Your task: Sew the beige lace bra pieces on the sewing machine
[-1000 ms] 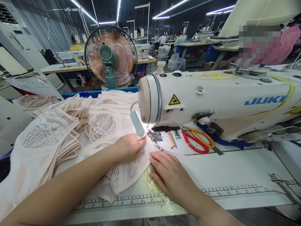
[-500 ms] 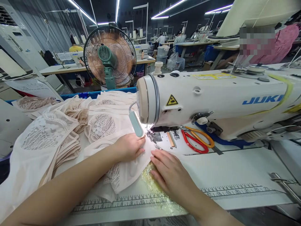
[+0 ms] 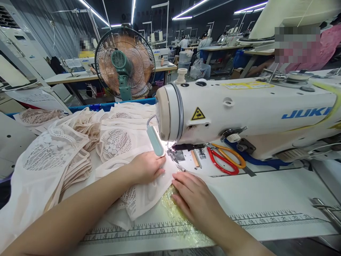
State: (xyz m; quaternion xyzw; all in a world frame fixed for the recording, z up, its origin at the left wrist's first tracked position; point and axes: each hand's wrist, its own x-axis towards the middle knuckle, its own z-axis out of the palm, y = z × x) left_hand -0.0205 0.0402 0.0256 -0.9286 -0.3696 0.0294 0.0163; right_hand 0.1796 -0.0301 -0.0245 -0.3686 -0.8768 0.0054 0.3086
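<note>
A pale beige bra with lace cups lies under the needle area of a white sewing machine. My left hand presses on the fabric just left of the presser foot, its fingers bent and closed on the cloth. Lower right of the foot is my right hand, fingers stretched out and tips resting at the fabric's edge. Beneath that hand, crinkled yellowish clear film covers part of the table. A grey-green lamp lights the sewing spot and partly hides it.
Stacked lace bra pieces fill the left side, with more behind. Red and orange-handled scissors lie right of the needle plate. A printed ruler runs along the front edge. Beyond the table stands a fan.
The machine appears slightly further right in view, consistent with a small head movement. Both hands stay nearly in place at the fabric, with little visible movement of the cloth.
</note>
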